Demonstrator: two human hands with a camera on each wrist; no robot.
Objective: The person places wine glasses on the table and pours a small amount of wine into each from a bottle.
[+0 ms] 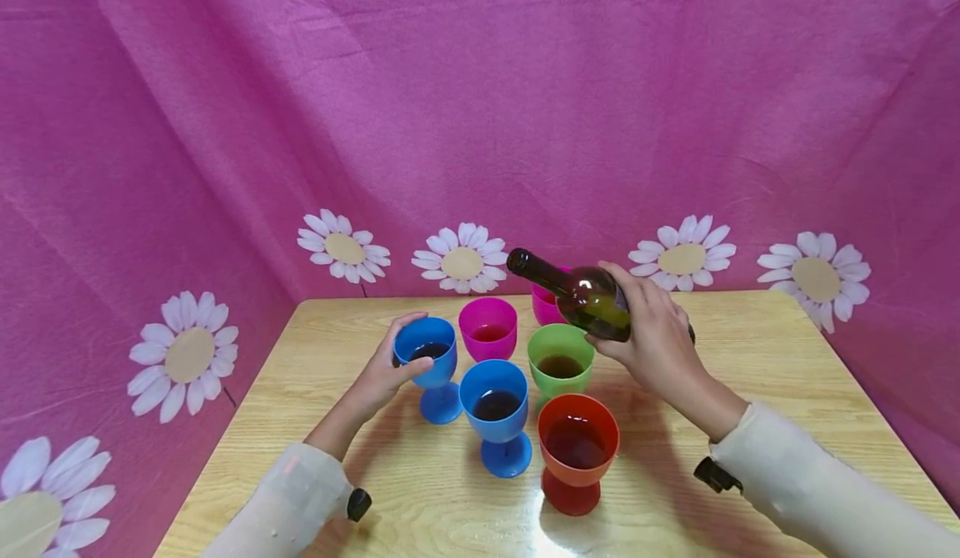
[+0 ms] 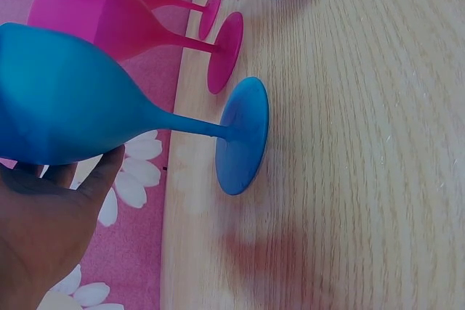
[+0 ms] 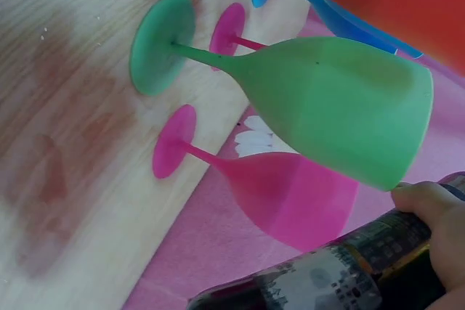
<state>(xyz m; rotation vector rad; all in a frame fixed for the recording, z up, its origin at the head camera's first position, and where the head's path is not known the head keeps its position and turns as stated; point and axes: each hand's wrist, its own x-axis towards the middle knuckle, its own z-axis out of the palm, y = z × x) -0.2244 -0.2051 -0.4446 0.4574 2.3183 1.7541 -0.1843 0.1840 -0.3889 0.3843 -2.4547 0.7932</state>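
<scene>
My left hand (image 1: 377, 380) holds the bowl of a blue goblet (image 1: 442, 371), the thumb in front and the fingers around the far side. Its foot stands on the table, and dark liquid shows inside. In my right hand (image 1: 663, 346) is a dark green glass wine bottle (image 1: 600, 304), gripped around its body and tilted with the neck pointing left. The bottle's mouth is above the goblets, with no stream visible. Right beside it stand a green goblet (image 1: 553, 385) and a pink goblet (image 1: 546, 311), partly hidden by the bottle. In the right wrist view the bottle's label (image 3: 320, 281) shows.
A second blue goblet (image 1: 495, 425), an orange-red goblet (image 1: 579, 468) and another pink goblet (image 1: 487, 351) stand close by, each with liquid inside. All are on a light wooden table (image 1: 420, 508). A magenta cloth (image 1: 525, 125) with daisies hangs behind and at the sides.
</scene>
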